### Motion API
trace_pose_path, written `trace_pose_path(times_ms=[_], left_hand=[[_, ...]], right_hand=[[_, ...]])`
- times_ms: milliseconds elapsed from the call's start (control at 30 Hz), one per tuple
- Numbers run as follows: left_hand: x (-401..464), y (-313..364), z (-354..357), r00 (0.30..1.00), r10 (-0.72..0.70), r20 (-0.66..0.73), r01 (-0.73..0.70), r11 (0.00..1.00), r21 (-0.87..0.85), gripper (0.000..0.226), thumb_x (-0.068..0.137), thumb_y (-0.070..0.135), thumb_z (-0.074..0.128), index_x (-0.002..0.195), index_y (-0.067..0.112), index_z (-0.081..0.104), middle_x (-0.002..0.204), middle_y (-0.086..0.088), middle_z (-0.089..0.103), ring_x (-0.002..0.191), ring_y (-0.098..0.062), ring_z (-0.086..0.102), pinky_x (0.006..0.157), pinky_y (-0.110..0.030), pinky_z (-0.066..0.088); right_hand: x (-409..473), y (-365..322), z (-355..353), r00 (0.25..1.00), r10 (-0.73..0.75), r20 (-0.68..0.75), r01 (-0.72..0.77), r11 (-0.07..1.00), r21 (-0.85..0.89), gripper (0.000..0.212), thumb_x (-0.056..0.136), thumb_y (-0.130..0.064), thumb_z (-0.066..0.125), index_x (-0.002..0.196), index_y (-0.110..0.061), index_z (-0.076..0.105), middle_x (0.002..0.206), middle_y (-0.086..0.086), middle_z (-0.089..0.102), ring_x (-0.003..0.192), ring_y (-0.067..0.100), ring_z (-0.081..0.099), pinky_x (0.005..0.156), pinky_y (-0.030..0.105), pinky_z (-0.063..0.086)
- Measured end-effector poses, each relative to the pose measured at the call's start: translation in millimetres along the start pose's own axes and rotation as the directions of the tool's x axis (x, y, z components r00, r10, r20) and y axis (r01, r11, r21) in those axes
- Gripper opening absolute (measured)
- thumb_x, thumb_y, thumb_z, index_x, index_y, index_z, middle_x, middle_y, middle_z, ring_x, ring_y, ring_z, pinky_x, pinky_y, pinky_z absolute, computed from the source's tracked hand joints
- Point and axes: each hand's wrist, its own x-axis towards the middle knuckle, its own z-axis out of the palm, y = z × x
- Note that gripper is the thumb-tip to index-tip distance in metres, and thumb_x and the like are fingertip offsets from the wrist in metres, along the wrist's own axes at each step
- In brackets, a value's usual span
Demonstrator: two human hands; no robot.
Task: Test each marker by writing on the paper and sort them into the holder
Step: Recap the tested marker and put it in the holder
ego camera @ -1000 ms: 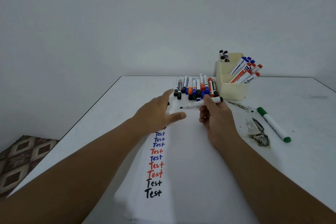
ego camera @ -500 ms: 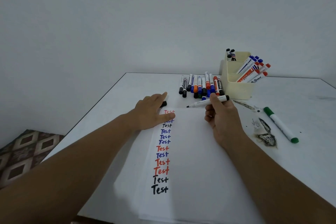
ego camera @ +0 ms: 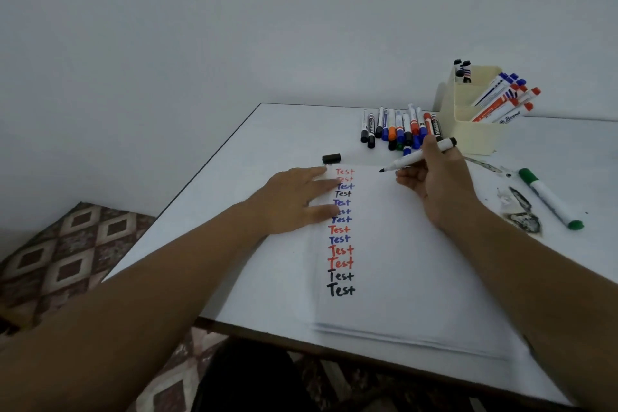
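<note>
My right hand (ego camera: 434,184) grips an uncapped black marker (ego camera: 409,159), its tip just above the top of the white paper (ego camera: 401,261). My left hand (ego camera: 297,201) lies flat with spread fingers on the paper's left edge, beside a column of "Test" words in black, red and blue. The marker's black cap (ego camera: 331,158) lies on the table just beyond my left fingertips. A row of capped markers (ego camera: 399,127) lies behind the paper. The cream holder (ego camera: 475,130) at the back right has several markers in its compartments.
A green-capped marker (ego camera: 550,199) lies on the white table (ego camera: 234,184) to the right, next to a dark scorched patch (ego camera: 521,214). The table's left and front edges are close; patterned floor shows below.
My left hand has settled flat on the paper's left edge. My right hand has tilted the marker's tip down toward the paper's top. The view shifted, so everything appears further right.
</note>
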Motion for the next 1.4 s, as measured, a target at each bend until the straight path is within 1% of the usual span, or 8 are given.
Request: trace_pose_path(times_ms=[100, 233, 367, 500, 600, 867, 1033, 1400], left_hand=[[2.0, 2.6, -0.9, 1.0, -0.009, -0.024, 0.009, 1.0, 0.01, 0.071, 0.088, 0.078, 0.04, 0.151, 0.046, 0.034, 0.162, 0.005, 0.029, 0.147, -0.021, 0.027, 0.118, -0.04, 0.023], [-0.4, 5.6, -3.6, 0.999, -0.037, -0.038, 0.036, 0.999, -0.041, 0.065, 0.089, 0.072, 0.05, 0.148, 0.048, 0.038, 0.16, 0.011, 0.031, 0.145, -0.018, 0.027, 0.118, -0.039, 0.024], [0.7, 3.0, -2.3, 0.999, -0.053, -0.012, 0.053, 0.998, -0.038, 0.066, 0.088, 0.076, 0.046, 0.148, 0.052, 0.035, 0.161, 0.016, 0.027, 0.147, -0.014, 0.022, 0.119, -0.036, 0.02], [0.7, 3.7, -0.3, 0.997, -0.071, -0.011, 0.07, 0.997, -0.02, 0.065, 0.088, 0.076, 0.044, 0.148, 0.052, 0.034, 0.161, 0.017, 0.026, 0.147, -0.014, 0.021, 0.119, -0.037, 0.02], [0.1, 5.2, -1.2, 0.997, -0.08, -0.016, 0.079, 0.996, -0.036, 0.064, 0.088, 0.075, 0.046, 0.148, 0.052, 0.036, 0.161, 0.017, 0.027, 0.147, -0.013, 0.022, 0.119, -0.037, 0.021], [-2.3, 5.3, -2.6, 0.997, -0.076, -0.007, 0.076, 0.996, -0.054, 0.064, 0.089, 0.074, 0.047, 0.148, 0.052, 0.035, 0.161, 0.017, 0.026, 0.147, -0.013, 0.022, 0.119, -0.037, 0.02], [-2.0, 4.0, -2.2, 0.998, -0.064, -0.008, 0.063, 0.996, -0.059, 0.065, 0.089, 0.075, 0.046, 0.148, 0.052, 0.035, 0.161, 0.016, 0.026, 0.146, -0.013, 0.022, 0.119, -0.04, 0.02], [1.1, -1.3, 0.7, 0.999, -0.053, -0.002, 0.052, 0.997, -0.065, 0.067, 0.085, 0.08, 0.044, 0.147, 0.055, 0.034, 0.161, 0.017, 0.026, 0.146, -0.013, 0.023, 0.119, -0.041, 0.02]], right_hand=[[-18.4, -8.3, 6.3, 0.998, -0.041, 0.055, 0.043, 0.999, -0.034, 0.036, 0.1, -0.021, 0.063, 0.123, 0.005, 0.053, 0.104, 0.028, 0.068, 0.088, 0.034, 0.071, 0.073, 0.039, 0.063], [-78.0, -17.9, 18.3, 0.978, -0.026, 0.206, 0.036, 0.998, -0.048, 0.034, 0.089, 0.001, 0.072, 0.115, -0.005, 0.051, 0.1, 0.024, 0.065, 0.086, 0.029, 0.07, 0.08, 0.041, 0.062], [-145.2, -13.4, 18.6, 0.943, 0.037, 0.33, 0.023, 0.984, -0.177, 0.014, 0.089, 0.001, 0.069, 0.102, -0.003, 0.064, 0.083, 0.015, 0.072, 0.079, 0.029, 0.073, 0.075, 0.037, 0.063], [-177.5, -1.6, 12.8, 0.938, -0.003, 0.346, 0.106, 0.954, -0.282, 0.012, 0.086, 0.003, 0.073, 0.093, 0.001, 0.063, 0.075, 0.018, 0.072, 0.067, 0.032, 0.07, 0.066, 0.041, 0.06], [-182.4, 6.0, 8.3, 0.936, -0.027, 0.35, 0.154, 0.928, -0.34, 0.011, 0.085, -0.002, 0.076, 0.088, -0.003, 0.066, 0.076, 0.018, 0.071, 0.072, 0.042, 0.068, 0.07, 0.047, 0.059], [-183.5, 12.4, 8.5, 0.9, -0.068, 0.431, 0.293, 0.826, -0.482, 0.01, 0.086, -0.015, 0.079, 0.084, -0.018, 0.07, 0.078, 0.002, 0.074, 0.073, 0.021, 0.071, 0.076, 0.044, 0.06], [-182.4, 13.8, 8.7, 0.897, -0.069, 0.436, 0.295, 0.829, -0.476, 0.011, 0.085, -0.014, 0.079, 0.083, -0.019, 0.069, 0.073, 0.002, 0.072, 0.068, 0.022, 0.07, 0.075, 0.051, 0.058], [-181.6, 15.4, 6.8, 0.905, -0.113, 0.41, 0.324, 0.809, -0.491, 0.012, 0.086, -0.019, 0.078, 0.082, -0.024, 0.068, 0.073, -0.005, 0.071, 0.072, 0.016, 0.067, 0.076, 0.045, 0.058]])
